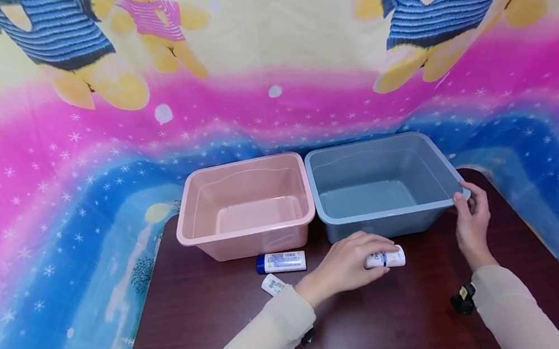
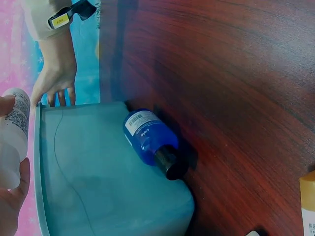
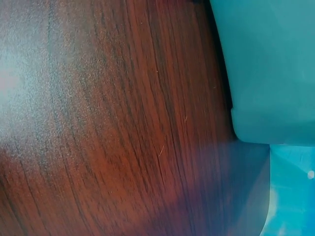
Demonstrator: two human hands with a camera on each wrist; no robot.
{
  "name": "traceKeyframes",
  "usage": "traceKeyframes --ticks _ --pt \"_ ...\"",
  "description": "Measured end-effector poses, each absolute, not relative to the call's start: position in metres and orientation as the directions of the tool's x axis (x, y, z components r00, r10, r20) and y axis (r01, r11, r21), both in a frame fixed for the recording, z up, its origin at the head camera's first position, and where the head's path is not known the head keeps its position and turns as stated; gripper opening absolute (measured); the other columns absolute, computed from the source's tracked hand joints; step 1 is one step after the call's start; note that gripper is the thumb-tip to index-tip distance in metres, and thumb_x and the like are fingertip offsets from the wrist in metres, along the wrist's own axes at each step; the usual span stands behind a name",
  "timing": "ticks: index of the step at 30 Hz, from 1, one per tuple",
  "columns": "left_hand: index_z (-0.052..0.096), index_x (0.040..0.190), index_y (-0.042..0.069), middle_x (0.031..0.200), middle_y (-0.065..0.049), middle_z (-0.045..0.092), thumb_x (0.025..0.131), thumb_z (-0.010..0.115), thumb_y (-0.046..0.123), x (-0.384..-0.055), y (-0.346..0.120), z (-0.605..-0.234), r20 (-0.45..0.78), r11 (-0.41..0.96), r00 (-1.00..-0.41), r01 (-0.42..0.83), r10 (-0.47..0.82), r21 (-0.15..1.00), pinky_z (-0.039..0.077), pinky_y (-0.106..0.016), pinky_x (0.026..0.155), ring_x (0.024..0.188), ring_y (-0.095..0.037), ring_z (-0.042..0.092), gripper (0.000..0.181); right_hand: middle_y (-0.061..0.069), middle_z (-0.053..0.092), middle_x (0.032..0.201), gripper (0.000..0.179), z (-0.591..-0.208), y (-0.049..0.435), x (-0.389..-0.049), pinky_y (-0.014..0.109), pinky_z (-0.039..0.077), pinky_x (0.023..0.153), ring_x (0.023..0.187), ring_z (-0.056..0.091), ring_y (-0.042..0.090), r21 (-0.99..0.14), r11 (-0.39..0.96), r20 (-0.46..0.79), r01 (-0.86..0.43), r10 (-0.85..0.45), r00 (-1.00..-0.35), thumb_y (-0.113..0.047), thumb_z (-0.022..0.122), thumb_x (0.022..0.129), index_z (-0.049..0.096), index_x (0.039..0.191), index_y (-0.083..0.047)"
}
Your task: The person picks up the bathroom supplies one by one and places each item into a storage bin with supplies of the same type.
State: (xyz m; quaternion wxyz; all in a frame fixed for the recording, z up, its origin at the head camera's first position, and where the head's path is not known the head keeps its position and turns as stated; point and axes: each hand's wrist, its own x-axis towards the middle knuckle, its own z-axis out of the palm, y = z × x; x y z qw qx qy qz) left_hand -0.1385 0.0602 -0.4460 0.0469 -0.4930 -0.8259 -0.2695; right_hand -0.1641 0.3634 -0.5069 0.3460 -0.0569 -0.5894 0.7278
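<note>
In the head view my left hand holds a small white bottle with a dark blue band, thumb and fingers on either side, in front of a blue-grey plastic basin. The left wrist view shows this white bottle at its left edge. My right hand grips the front right corner of the basin's rim, thumb on the near side. A blue bottle with a black cap lies on the table against the basin in the left wrist view; the head view does not show it.
A pink basin stands left of the blue-grey one. Before it lie a white bottle with a blue cap and a small white container, partly behind my left sleeve. A yellow-capped item shows at the left wrist view's right edge.
</note>
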Motion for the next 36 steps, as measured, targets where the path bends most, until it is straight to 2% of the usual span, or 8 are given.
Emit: traceKeyframes --ticks 10,17,23,29,36 --pt "0.061 0.122 0.029 0.123 0.016 0.055 0.084 0.067 0.035 -0.145 0.062 -0.438 0.394 0.38 -0.518 0.845 0.759 0.377 0.035 -0.008 0.086 0.108 0.002 0.046 0.039 0.011 0.05 0.118 0.033 -0.504 0.36 -0.161 0.016 0.047 0.071 0.099 0.051 0.019 -0.9 -0.057 0.327 -0.433 0.568 -0.755 -0.001 0.053 0.092 0.051 0.124 0.001" --pt "0.06 0.124 0.028 0.125 0.013 0.054 0.085 0.066 0.034 -0.151 0.062 -0.43 0.381 0.355 -0.52 0.832 0.764 0.425 0.033 -0.01 0.092 0.113 0.0 0.045 0.04 0.011 0.05 0.119 0.033 -0.504 0.361 -0.162 0.016 0.047 0.071 0.099 0.051 0.019 -0.898 -0.058 0.33 -0.435 0.565 -0.756 -0.001 0.053 0.092 0.05 0.125 0.001" --pt "0.06 0.124 0.026 0.126 0.012 0.055 0.085 0.067 0.034 -0.157 0.063 -0.425 0.391 0.345 -0.511 0.839 0.766 0.42 0.031 -0.012 0.097 0.117 -0.001 0.044 0.041 0.01 0.05 0.12 0.034 -0.511 0.366 -0.166 0.016 0.046 0.072 0.101 0.051 0.019 -0.903 -0.067 0.31 -0.424 0.582 -0.752 -0.002 0.053 0.092 0.051 0.126 -0.001" --pt "0.06 0.124 0.026 0.125 0.013 0.055 0.084 0.068 0.035 -0.165 0.063 -0.422 0.382 0.363 -0.538 0.82 0.751 0.442 0.035 -0.012 0.092 0.114 -0.002 0.046 0.042 0.01 0.05 0.119 0.034 -0.514 0.366 -0.167 0.015 0.047 0.072 0.101 0.051 0.019 -0.902 -0.069 0.309 -0.426 0.586 -0.749 -0.003 0.053 0.092 0.051 0.126 -0.001" --pt "0.059 0.125 0.027 0.125 0.014 0.056 0.085 0.067 0.035 -0.175 0.062 -0.421 0.371 0.384 -0.566 0.801 0.737 0.459 0.033 -0.012 0.095 0.115 -0.001 0.045 0.042 0.01 0.051 0.118 0.033 -0.514 0.366 -0.167 0.016 0.047 0.071 0.099 0.051 0.019 -0.898 -0.069 0.317 -0.435 0.587 -0.745 -0.002 0.053 0.092 0.051 0.125 -0.001"
